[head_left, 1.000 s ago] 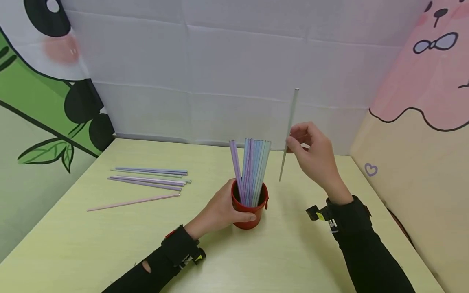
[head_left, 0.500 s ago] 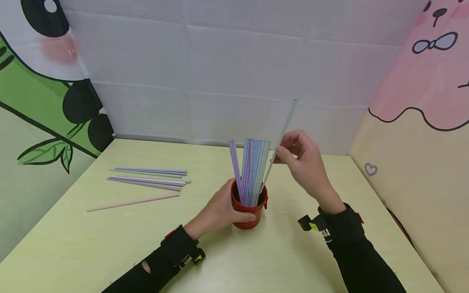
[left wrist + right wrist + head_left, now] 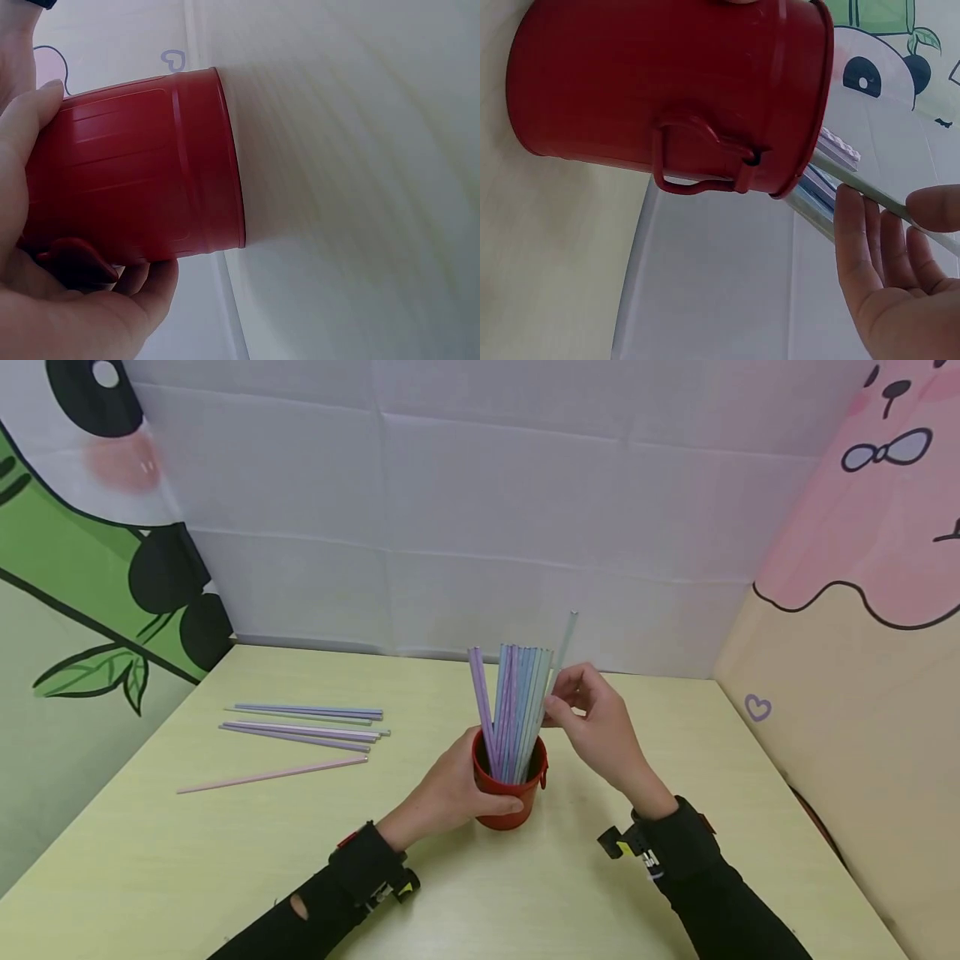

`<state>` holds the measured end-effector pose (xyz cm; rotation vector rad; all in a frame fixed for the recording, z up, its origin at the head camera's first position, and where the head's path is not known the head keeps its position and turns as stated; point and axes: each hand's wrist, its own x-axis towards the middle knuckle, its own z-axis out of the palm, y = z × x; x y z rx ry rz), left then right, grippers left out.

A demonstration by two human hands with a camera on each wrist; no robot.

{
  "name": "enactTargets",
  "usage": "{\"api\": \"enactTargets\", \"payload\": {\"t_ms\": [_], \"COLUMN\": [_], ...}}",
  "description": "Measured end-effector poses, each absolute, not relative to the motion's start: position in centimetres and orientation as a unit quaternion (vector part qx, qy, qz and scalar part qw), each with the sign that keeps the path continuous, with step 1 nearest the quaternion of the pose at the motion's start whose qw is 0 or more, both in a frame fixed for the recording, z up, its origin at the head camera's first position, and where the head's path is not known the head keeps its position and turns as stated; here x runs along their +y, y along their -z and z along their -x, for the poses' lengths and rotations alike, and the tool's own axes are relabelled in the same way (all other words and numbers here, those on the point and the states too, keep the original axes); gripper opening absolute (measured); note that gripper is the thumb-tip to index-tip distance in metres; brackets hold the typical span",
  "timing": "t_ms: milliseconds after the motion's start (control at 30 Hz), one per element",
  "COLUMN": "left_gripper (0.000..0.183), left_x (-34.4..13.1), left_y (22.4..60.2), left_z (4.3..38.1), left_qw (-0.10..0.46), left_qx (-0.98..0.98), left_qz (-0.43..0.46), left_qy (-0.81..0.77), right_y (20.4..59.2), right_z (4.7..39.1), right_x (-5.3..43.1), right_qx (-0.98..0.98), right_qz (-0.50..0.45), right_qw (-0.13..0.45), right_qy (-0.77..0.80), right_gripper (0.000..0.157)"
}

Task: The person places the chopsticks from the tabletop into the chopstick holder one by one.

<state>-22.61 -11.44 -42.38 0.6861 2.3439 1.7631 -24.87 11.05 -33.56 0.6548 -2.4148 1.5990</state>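
My left hand (image 3: 446,785) grips a small red bucket (image 3: 534,795) from its left side, thumb across the front. The bucket stands upright on the table and holds a bunch of pastel straws (image 3: 517,710); a purple straw (image 3: 482,693) leans apart to the left. Between thumb and fingers, my right hand (image 3: 598,731) pinches a pale green straw (image 3: 567,639) at the bucket's right. In the right wrist view this green straw (image 3: 862,187) slants in past the rim, beside the bunch, and its lower end is hidden. The left wrist view shows fingers around the bucket's wall (image 3: 135,165).
Several blue, green and purple straws (image 3: 303,735) lie on the table (image 3: 315,852) to the left, with a single pink straw (image 3: 273,775) nearer the front. A pale cloth backdrop (image 3: 480,527) rises behind the table. A looped handle (image 3: 697,187) sticks out from the bucket's side.
The right hand has moved left and down with the green straw, from free air right of the bucket to its rim, lowering the straw. The left hand and bucket have stayed put.
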Motion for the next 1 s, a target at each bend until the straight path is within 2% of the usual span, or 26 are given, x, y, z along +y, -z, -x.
{"api": "enactTargets", "payload": {"t_ms": [800, 1000], "left_gripper": [0.095, 0.094], "left_x": [-11.6, -11.7], "left_y": [42.5, 42.7], "left_z": [22.8, 22.9], "left_qw": [0.062, 0.065], "left_qx": [0.778, 0.778], "left_qz": [-0.229, -0.229], "left_qy": [-0.581, -0.582], "right_y": [35.4, 35.3], "right_z": [24.5, 24.1], "right_x": [11.6, 11.7], "right_qx": [-0.834, -0.846], "right_qz": [-0.206, -0.204], "right_qw": [0.093, 0.102], "right_qy": [-0.504, -0.482], "right_gripper": [0.017, 0.024]}}
